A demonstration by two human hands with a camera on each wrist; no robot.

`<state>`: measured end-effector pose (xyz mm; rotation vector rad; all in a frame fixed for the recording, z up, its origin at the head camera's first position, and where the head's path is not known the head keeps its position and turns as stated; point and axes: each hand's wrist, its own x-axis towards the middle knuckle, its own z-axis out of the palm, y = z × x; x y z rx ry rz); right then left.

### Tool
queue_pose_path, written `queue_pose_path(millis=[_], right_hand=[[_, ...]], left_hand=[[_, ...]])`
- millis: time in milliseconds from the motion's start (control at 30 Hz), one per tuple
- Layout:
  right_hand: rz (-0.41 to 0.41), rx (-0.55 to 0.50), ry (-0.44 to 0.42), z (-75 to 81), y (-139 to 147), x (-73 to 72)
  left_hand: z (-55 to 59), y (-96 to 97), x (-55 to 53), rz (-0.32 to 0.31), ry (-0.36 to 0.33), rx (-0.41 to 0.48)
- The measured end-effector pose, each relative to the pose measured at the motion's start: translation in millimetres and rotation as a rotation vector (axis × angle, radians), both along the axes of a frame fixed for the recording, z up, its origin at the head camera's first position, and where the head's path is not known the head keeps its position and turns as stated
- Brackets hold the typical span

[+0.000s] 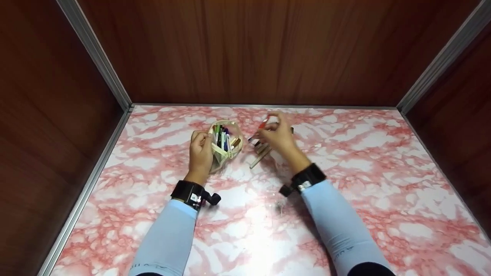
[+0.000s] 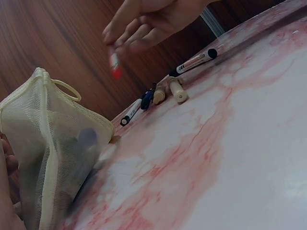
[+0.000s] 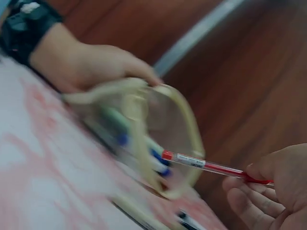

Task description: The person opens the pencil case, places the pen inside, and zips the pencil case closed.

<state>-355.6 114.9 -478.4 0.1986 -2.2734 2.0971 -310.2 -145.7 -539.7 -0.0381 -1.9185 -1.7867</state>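
Observation:
My left hand point(image 1: 200, 151) grips the left edge of a cream mesh pencil pouch point(image 1: 218, 163), its mouth held wide. Inside it stand several pens and markers point(image 1: 223, 138). Between thumb and fingers, my right hand point(image 1: 282, 136) pinches a red pen point(image 3: 216, 167) with a clear barrel. In the right wrist view the pen's red end overlaps the pouch mouth. Seen from the left wrist, the pouch point(image 2: 72, 143) leans upright with dark shapes showing through the mesh, and the right hand point(image 2: 153, 21) is above the table beside it.
Under and beside the right hand lie more pens: a white-and-black marker point(image 2: 194, 62), a white pen with a dark cap point(image 2: 132, 112) and beige capped pens point(image 2: 177, 91). The marbled red-and-white table point(image 1: 245, 230) is bounded by wooden panels point(image 1: 245, 53) with metal edging.

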Motion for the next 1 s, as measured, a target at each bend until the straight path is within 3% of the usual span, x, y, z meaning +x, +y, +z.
queue_pose_path(millis=[167, 533, 633, 767, 1000], right_hand=[[-0.001, 0.013, 0.003, -8.1, -33.1, 4.0], [-0.111, -0.109, 0.004, -5.2, -46.2, -0.3], [-0.064, -0.065, -0.02, -7.1, -56.3, 4.9], [0.036, 0.067, -0.018, -9.3, -72.5, 11.6], [0.25, 0.298, 0.072, -7.5, -95.2, 15.0]], left_hand=[[-1.1, 2.2, 1.1, -0.008, -0.028, -0.013], [1.2, 0.4, 1.5, -0.013, -0.026, -0.018], [0.7, -0.7, 1.1, -0.008, -0.028, -0.025], [-0.9, -0.6, 0.0, 0.013, -0.013, -0.037], [0.2, -0.1, 0.8, 0.052, -0.001, -0.043]])
